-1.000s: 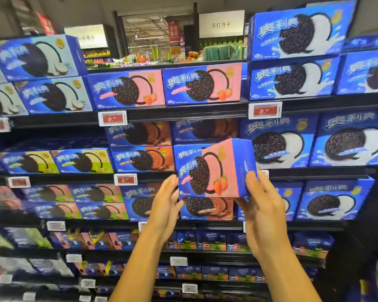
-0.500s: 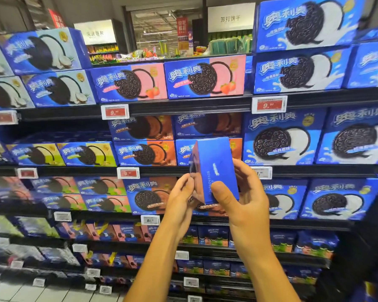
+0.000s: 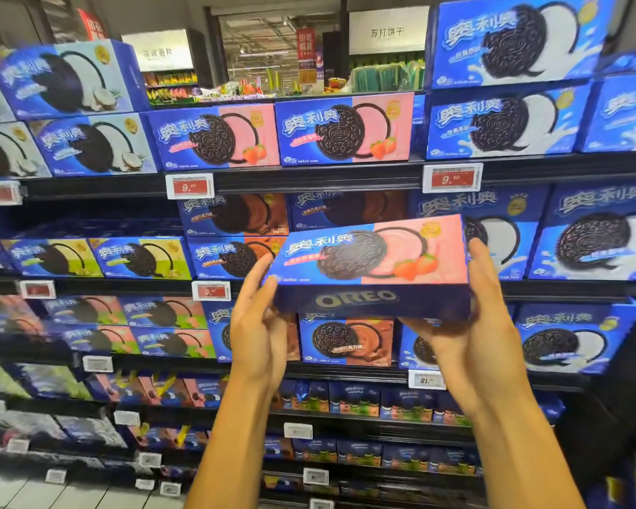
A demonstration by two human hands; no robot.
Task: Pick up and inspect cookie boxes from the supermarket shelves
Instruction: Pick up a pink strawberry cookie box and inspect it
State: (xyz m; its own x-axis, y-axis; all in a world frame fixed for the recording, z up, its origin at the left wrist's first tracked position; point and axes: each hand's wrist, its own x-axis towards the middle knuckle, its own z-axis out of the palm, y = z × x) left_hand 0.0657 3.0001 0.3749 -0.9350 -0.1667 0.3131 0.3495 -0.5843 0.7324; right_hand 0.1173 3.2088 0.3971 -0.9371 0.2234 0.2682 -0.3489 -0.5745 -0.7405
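both hands clamp one box: the left hand (image 3: 259, 321) cups its left end, the right hand (image 3: 474, 336) its right end, fingers beneath. the strawberry cookie box (image 3: 373, 257) sits between them, before the shelves (image 3: 309, 178). it looks light, stiff cardboard, brittle inside; the short ends suit gripping. half a second ago its narrow end faced the camera; now the front shows.

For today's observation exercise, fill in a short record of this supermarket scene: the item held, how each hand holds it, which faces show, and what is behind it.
item held: strawberry cookie box
left hand: fingers on the box's left end
right hand: grip under the box and round its right end
faces showing: pink and blue front, blue side reading OREO
box pose: lengthwise, front tilted up
behind: shelves of cookie boxes, red price tags
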